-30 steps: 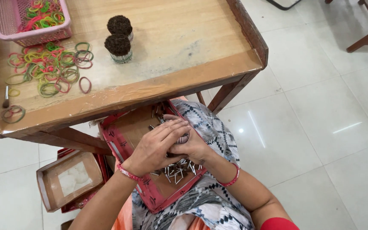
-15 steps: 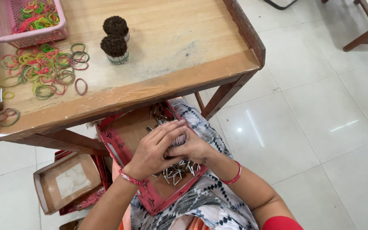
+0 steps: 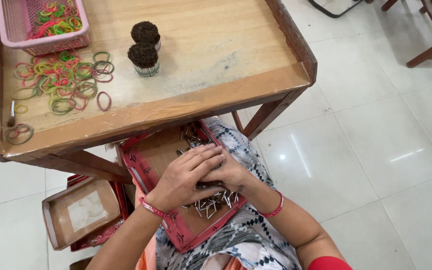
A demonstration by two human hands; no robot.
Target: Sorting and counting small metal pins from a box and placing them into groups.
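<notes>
View from above of a seated person working over a shallow red-rimmed cardboard tray [image 3: 143, 167] that rests on the lap, its long axis running from upper left, under the table edge, down to lower right. Scattered on the tray floor are small thin metal pins [image 3: 211, 205], lying flat and pointing every which way, with a few more near the tray's far end. The left hand [image 3: 183, 177] lies palm down over the pile with fingers stretched toward the right, overlapping the right hand [image 3: 228, 172], which is curled beneath and beside it; the two hands seem to be cupped closed around a bunch of pins, though the fingers hide what is inside, so the exact grip cannot be told. Each wrist wears a red bangle. Above the lap stands a worn wooden work table with raised side boards [image 3: 201, 65]. On it, near the middle, two bound upright bundles of dark-headed pins [image 3: 143, 55] stand touching each other. To the left lies a loose spread of coloured rubber bands [image 3: 66, 80] in green, red and yellow, and at the far left corner a pink plastic mesh basket [image 3: 41, 25] holds more bands. On the white tiled floor left of the person sits an open brown cardboard box [image 3: 83, 212] with a pale lining, red-edged trays stacked beneath it
</notes>
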